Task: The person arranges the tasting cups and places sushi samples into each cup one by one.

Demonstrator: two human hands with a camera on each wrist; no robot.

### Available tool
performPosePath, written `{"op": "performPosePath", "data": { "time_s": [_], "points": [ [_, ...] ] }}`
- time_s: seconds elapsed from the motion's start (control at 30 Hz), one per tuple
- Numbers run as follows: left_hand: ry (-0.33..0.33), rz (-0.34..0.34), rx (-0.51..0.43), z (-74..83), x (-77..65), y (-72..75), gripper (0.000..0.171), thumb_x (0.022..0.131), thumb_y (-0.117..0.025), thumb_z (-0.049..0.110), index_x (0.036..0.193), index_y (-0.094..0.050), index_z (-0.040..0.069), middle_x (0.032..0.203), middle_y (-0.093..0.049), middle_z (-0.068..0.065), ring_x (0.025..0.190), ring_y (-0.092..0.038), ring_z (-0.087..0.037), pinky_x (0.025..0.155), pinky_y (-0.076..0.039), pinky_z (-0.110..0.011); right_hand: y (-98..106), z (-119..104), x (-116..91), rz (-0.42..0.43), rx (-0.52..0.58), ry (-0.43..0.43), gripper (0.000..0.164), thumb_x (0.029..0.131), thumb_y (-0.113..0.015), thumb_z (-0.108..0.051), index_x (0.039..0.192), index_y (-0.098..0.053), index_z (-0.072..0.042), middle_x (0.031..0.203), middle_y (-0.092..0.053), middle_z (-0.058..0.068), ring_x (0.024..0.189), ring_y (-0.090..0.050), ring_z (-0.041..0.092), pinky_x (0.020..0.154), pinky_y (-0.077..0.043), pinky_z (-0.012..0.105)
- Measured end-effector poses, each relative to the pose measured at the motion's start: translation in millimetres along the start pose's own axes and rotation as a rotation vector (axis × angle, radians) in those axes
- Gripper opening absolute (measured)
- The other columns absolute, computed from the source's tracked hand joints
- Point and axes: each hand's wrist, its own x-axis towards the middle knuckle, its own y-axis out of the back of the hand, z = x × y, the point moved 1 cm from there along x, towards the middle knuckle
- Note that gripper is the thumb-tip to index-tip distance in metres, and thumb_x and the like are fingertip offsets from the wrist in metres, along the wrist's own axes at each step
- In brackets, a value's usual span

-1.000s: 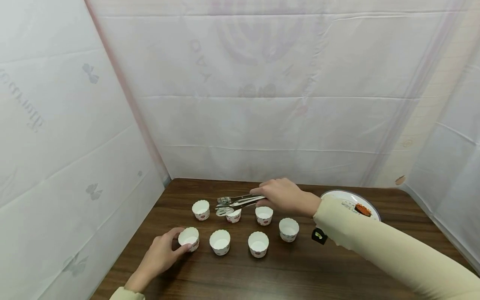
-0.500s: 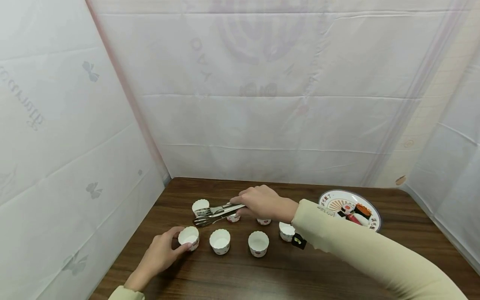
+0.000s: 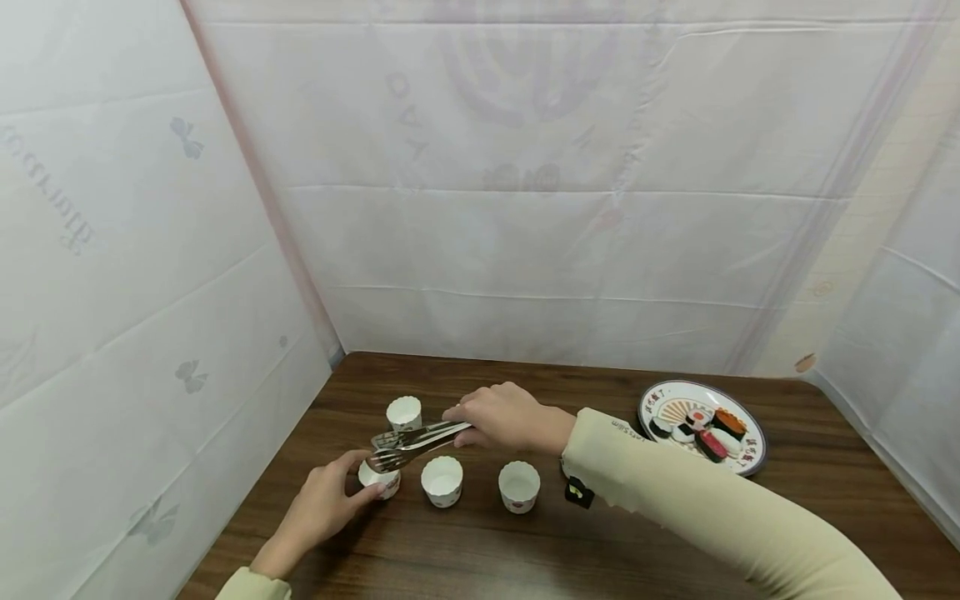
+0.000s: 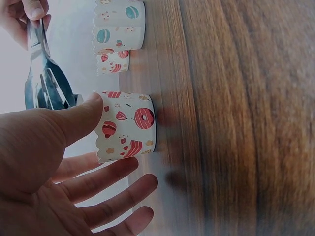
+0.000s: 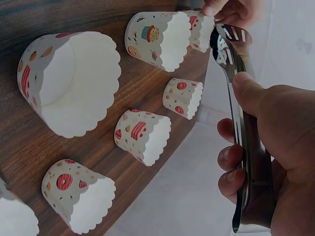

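Silver metal clasped in right hand (image 3: 498, 417): slotted tongs (image 5: 257, 196), gripped mid-length, probably for squeeze control, tips near left hand (image 3: 318, 500). There, lightly pinching paper baking cup (image 4: 125, 129) between thumb and fingers, likely to stop sliding. Beyond those fingers, spaced apart: other cups (image 3: 442, 483), perhaps for tong room. As for pinched paper baking cup: upright on desk (image 3: 570, 554), white, scalloped, red donut print.

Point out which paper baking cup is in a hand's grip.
The near row's leftmost paper baking cup in the head view: the left hand grips it; no hand touches the others.
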Motion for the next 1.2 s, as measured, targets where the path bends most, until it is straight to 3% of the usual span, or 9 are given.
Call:
{"op": "performPosePath", "data": {
  "time_s": [0.13,0.37,0.6,0.8,0.97,1.2],
  "points": [
    [0.025,-0.002,-0.011,-0.4,-0.7,-0.6,0.052,0.086,-0.085,0.025,0.129,-0.065,0.002,0.086,-0.066,-0.002,0.061,-0.045,-0.012,0.059,-0.042,-0.031,-3.3,-3.8,2.8,-0.013,-0.001,-0.001,0.040,0.100,-0.066,-0.041,0.136,-0.067,-0.024,0.121,-0.072,-0.008,0.086,-0.071,0.008,0.051,-0.045,0.024],
    [0.029,-0.003,-0.012,1.1,-1.4,-0.8,0.053,0.087,-0.084,0.023,0.130,-0.064,0.000,0.077,-0.060,0.000,0.061,-0.046,-0.011,0.057,-0.041,-0.030,-5.2,-6.3,4.9,-0.033,0.007,-0.009,0.038,0.101,-0.065,-0.041,0.135,-0.067,-0.025,0.118,-0.072,-0.009,0.088,-0.069,0.007,0.050,-0.043,0.023],
    [0.018,0.012,0.001,1.3,-2.3,-1.0,0.053,0.087,-0.084,0.025,0.129,-0.064,-0.001,0.106,-0.073,-0.009,0.067,-0.051,-0.011,0.063,-0.046,-0.032,-8.0,-7.9,6.9,-0.018,-0.020,0.012,0.023,0.099,-0.067,-0.041,0.118,-0.070,-0.027,0.096,-0.068,-0.011,0.068,-0.056,0.003,0.047,-0.038,0.025],
    [0.014,0.012,0.001,1.7,-2.5,-1.7,0.054,0.087,-0.085,0.025,0.128,-0.064,-0.002,0.108,-0.073,-0.011,0.074,-0.058,-0.014,0.067,-0.050,-0.036,-11.7,-8.9,9.2,-0.001,-0.048,0.020,0.019,0.099,-0.069,-0.040,0.112,-0.070,-0.027,0.089,-0.065,-0.010,0.065,-0.055,0.005,0.046,-0.039,0.027],
    [0.031,0.005,0.004,3.4,-3.0,-0.8,0.056,0.087,-0.084,0.025,0.129,-0.063,-0.004,0.105,-0.073,-0.012,0.070,-0.053,-0.014,0.064,-0.047,-0.035,-11.6,-10.2,9.9,-0.008,-0.058,0.023,0.027,0.099,-0.069,-0.041,0.121,-0.071,-0.025,0.095,-0.069,-0.008,0.067,-0.059,0.006,0.046,-0.039,0.026],
    [0.019,0.001,0.000,4.2,-3.5,0.9,0.058,0.087,-0.084,0.026,0.130,-0.062,-0.006,0.114,-0.073,-0.017,0.083,-0.063,-0.017,0.074,-0.054,-0.043,-11.6,-11.9,10.0,-0.007,-0.062,0.023,0.026,0.099,-0.068,-0.042,0.119,-0.071,-0.026,0.092,-0.067,-0.008,0.067,-0.059,0.006,0.046,-0.039,0.027]
  ]
}}
